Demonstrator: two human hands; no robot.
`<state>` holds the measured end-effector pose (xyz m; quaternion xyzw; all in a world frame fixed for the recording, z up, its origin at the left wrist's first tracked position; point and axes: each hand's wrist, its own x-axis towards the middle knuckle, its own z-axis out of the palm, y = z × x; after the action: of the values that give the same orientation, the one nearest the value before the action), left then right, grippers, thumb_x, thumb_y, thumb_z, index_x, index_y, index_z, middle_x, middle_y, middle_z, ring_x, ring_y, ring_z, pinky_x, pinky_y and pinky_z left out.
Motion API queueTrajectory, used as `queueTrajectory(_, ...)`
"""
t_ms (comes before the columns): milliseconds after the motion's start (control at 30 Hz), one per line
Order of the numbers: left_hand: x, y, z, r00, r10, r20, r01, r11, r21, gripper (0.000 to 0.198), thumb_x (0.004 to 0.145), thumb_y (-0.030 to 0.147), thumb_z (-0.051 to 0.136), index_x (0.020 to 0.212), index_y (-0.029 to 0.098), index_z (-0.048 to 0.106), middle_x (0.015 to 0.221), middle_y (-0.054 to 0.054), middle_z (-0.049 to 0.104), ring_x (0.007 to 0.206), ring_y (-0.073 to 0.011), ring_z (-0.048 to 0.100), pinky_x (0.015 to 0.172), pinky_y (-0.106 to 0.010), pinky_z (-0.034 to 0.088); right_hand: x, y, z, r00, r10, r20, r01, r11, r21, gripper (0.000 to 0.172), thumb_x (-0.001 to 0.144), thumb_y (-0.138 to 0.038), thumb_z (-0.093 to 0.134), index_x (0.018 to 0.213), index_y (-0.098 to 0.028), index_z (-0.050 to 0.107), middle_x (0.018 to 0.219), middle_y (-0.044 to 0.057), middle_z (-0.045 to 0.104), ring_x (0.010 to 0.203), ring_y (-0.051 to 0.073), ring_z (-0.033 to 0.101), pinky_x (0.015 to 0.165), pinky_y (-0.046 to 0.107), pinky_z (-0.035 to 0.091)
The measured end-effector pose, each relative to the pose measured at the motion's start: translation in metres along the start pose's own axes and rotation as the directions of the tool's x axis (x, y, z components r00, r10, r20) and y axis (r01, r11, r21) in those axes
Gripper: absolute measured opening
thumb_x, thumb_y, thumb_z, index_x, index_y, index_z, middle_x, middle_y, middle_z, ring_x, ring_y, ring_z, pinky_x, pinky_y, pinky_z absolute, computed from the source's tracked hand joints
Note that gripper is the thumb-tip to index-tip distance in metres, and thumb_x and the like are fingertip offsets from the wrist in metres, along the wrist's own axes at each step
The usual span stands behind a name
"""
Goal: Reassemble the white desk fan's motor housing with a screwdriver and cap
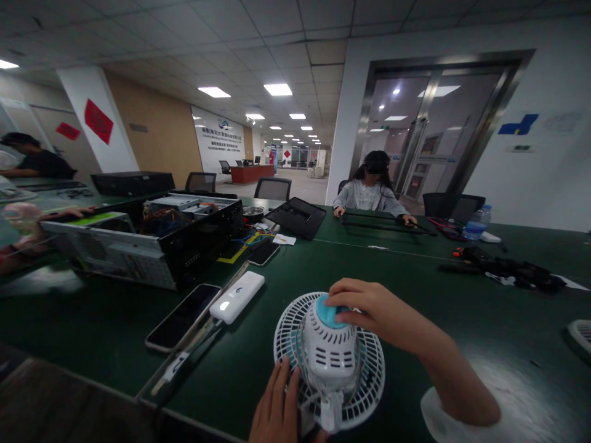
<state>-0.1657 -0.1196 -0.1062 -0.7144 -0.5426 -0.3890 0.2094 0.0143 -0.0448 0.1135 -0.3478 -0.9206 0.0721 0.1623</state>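
Note:
A small white fan (329, 360) lies face down on the dark green table (406, 289), its round grille flat and its white motor housing pointing up. My right hand (369, 311) reaches in from the right, its fingers curled over the blue cap on top of the housing. At the near edge my left hand (274, 409) lies with fingers stretched out, pressing on the grille beside the housing.
A white power bank (237, 296) and a black phone (183, 317) lie left of the fan. An opened computer case (152, 237) stands farther left. A person (372, 191) sits across the table with a black frame. Tools (503, 267) and a water bottle (476, 223) lie at right.

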Motion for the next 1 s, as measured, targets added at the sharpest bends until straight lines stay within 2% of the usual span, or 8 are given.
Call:
queueTrajectory(267, -0.001, 0.000, 0.002, 1.000, 0.008, 0.010, -0.008, 1.000, 0.024, 0.060, 0.083, 0.058, 0.036, 0.118, 0.012, 0.049, 0.117, -0.013, 0.060, 0.107, -0.0254, 0.056, 0.082, -0.034, 0.045, 0.012, -0.024, 0.018, 0.983, 0.130, -0.128, -0.171, 0.896, -0.410, 0.007, 0.081, -0.016, 0.057, 0.084, -0.017, 0.064, 0.082, 0.004, 0.064, 0.072, 0.018, 0.060, 0.063, 0.029, 0.044)
queueTrajectory(367, 0.000, 0.000, 0.001, 1.000, -0.004, 0.007, 0.004, 1.000, 0.028, 0.059, 0.083, 0.057, 0.036, 0.118, 0.012, 0.049, 0.118, -0.013, 0.060, 0.108, -0.0250, 0.056, 0.082, -0.034, 0.045, 0.015, -0.029, 0.028, 0.958, 0.210, -0.194, -0.276, 0.858, -0.433, 0.012, 0.084, -0.020, 0.054, 0.093, -0.017, 0.061, 0.085, 0.005, 0.066, 0.071, 0.019, 0.063, 0.061, 0.029, 0.044)
queueTrajectory(500, 0.001, 0.001, -0.001, 1.000, -0.005, 0.009, 0.005, 1.000, 0.015, 0.057, 0.082, 0.055, 0.038, 0.119, 0.013, 0.049, 0.118, -0.013, 0.059, 0.108, -0.0251, 0.055, 0.082, -0.034, 0.045, 0.019, -0.036, 0.037, 0.873, 0.402, -0.278, -0.487, 0.762, -0.426, 0.016, 0.087, -0.019, 0.044, 0.095, -0.017, 0.058, 0.073, 0.005, 0.067, 0.064, 0.020, 0.064, 0.054, 0.027, 0.040)
queueTrajectory(567, 0.001, 0.001, -0.002, 1.000, 0.007, 0.016, -0.007, 1.000, 0.009, 0.057, 0.082, 0.054, 0.038, 0.119, 0.012, 0.048, 0.118, -0.014, 0.059, 0.108, -0.0255, 0.055, 0.082, -0.034, 0.045, 0.019, -0.037, 0.036, 0.848, 0.458, -0.267, -0.530, 0.749, -0.397, 0.018, 0.089, -0.021, 0.040, 0.092, -0.017, 0.058, 0.070, 0.005, 0.067, 0.062, 0.020, 0.064, 0.052, 0.026, 0.039)
queueTrajectory(667, 0.001, 0.000, -0.002, 1.000, 0.005, 0.019, -0.005, 1.000, -0.005, 0.055, 0.082, 0.051, 0.040, 0.120, 0.012, 0.048, 0.119, -0.014, 0.058, 0.108, -0.0254, 0.055, 0.081, -0.033, 0.045, 0.015, -0.030, 0.028, 0.886, 0.415, -0.207, -0.459, 0.850, -0.260, 0.023, 0.092, -0.026, 0.038, 0.095, -0.018, 0.059, 0.078, 0.005, 0.068, 0.070, 0.019, 0.064, 0.059, 0.027, 0.042)
queueTrajectory(800, -0.001, 0.000, 0.000, 1.000, -0.002, 0.018, 0.003, 1.000, -0.024, 0.055, 0.083, 0.052, 0.038, 0.120, 0.013, 0.047, 0.119, -0.013, 0.058, 0.109, -0.0251, 0.055, 0.081, -0.034, 0.045, 0.005, -0.015, 0.010, 0.955, 0.246, -0.164, -0.263, 0.960, -0.091, 0.026, 0.088, -0.014, 0.041, 0.102, -0.020, 0.062, 0.097, 0.006, 0.064, 0.088, 0.017, 0.059, 0.077, 0.031, 0.044)
queueTrajectory(900, -0.001, 0.000, 0.001, 1.000, -0.012, 0.024, 0.012, 1.000, -0.021, 0.056, 0.083, 0.053, 0.038, 0.121, 0.013, 0.046, 0.120, -0.013, 0.058, 0.109, -0.0251, 0.055, 0.081, -0.034, 0.045, -0.001, -0.005, 0.000, 0.993, 0.113, -0.030, -0.113, 0.993, 0.017, 0.031, 0.084, -0.007, 0.046, 0.106, -0.022, 0.063, 0.114, 0.006, 0.059, 0.104, 0.016, 0.053, 0.088, 0.031, 0.041)
queueTrajectory(1000, -0.001, 0.000, 0.000, 0.999, -0.008, 0.034, 0.009, 1.000, -0.015, 0.057, 0.083, 0.053, 0.038, 0.121, 0.012, 0.046, 0.120, -0.014, 0.057, 0.109, -0.0258, 0.054, 0.082, -0.035, 0.045, -0.003, 0.001, -0.005, 0.998, 0.036, 0.056, -0.042, 0.994, 0.104, 0.031, 0.085, -0.010, 0.049, 0.110, -0.021, 0.061, 0.119, 0.004, 0.058, 0.110, 0.015, 0.050, 0.093, 0.030, 0.039)
